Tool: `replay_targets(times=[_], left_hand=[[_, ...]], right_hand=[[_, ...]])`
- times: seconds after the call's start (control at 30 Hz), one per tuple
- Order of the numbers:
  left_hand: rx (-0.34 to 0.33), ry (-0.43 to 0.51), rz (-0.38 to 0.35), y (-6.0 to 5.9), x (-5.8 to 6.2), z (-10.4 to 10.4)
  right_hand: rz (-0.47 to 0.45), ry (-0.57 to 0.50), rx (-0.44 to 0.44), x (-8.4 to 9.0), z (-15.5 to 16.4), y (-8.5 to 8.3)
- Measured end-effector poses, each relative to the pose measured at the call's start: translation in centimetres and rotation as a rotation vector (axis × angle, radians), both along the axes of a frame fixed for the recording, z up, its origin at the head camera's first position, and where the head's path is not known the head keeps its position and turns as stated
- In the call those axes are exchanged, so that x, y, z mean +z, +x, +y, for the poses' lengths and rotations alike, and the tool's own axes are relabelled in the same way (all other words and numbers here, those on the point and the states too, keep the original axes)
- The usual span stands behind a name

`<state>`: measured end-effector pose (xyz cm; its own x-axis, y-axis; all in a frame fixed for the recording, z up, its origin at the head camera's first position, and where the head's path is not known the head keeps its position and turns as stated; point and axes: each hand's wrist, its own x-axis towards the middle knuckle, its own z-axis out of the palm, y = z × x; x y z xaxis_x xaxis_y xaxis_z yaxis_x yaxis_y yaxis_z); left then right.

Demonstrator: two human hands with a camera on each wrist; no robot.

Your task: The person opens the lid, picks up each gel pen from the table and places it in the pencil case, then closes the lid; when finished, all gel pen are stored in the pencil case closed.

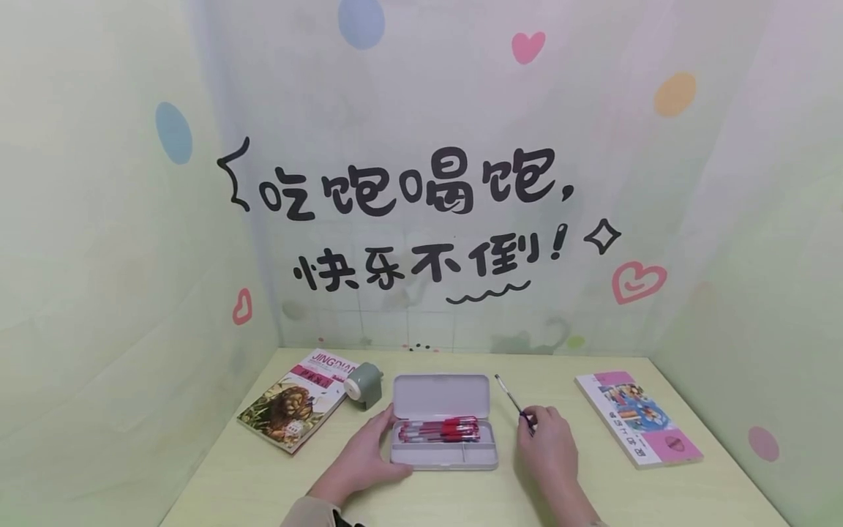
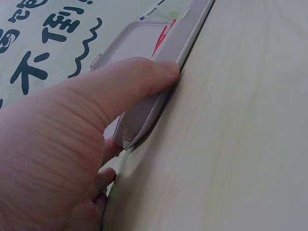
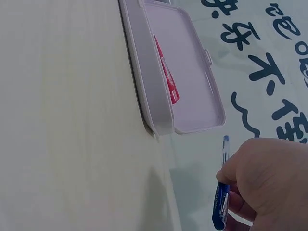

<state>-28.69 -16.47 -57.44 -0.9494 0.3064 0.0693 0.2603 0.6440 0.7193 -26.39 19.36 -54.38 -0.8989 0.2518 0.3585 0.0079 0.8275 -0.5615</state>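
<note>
A light purple-grey pencil case [image 1: 440, 465] stands with its lid [image 1: 441, 395] raised at the middle of the table. Several red pens [image 1: 437, 430] lie in its back compartment; the front compartments hold nothing visible. My left hand [image 1: 369, 455] grips the case's left end, the thumb [image 2: 161, 77] along the front wall and fingers round the side, partly hidden. To the right of the case, my right hand [image 1: 549, 445] pinches a pen with a blue cap [image 3: 221, 204] between thumb and fingers. Its clear barrel [image 1: 506, 388] points away toward the back wall.
A grey-green pencil sharpener [image 1: 366, 386] stands behind my left hand, beside a book with a lion cover [image 1: 290, 413]. A pink and white book [image 1: 639, 421] lies at the right. Printed cloth walls [image 1: 421, 88] enclose the table [image 1: 250, 487] at the back and sides.
</note>
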Motion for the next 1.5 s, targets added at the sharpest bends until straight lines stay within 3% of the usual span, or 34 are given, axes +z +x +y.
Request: replay_targets(times=[0.17, 0.3, 0.9, 1.23, 1.5], left_hand=[[0.000, -0.004, -0.001, -0.1, 0.0, 0.0], [0.004, -0.007, -0.003, -0.2, 0.1, 0.0], [-0.002, 0.015, -0.011, -0.1, 0.1, -0.1], [-0.005, 0.009, 0.001, -0.3, 0.1, -0.1], [-0.008, 0.016, 0.004, -0.1, 0.1, -0.1]], right_hand=[[0.129, 0.058, 0.061, 0.3, -1.4, -0.3], [0.169, 0.109, 0.121, 0.4, -2.8, -0.5], [0.207, 0.393, 0.324, 0.7, -9.0, -1.0], [0.104, 0.396, 0.349, 0.3, -10.2, -1.7], [0.103, 0.404, 0.333, 0.6, -10.9, -1.8]])
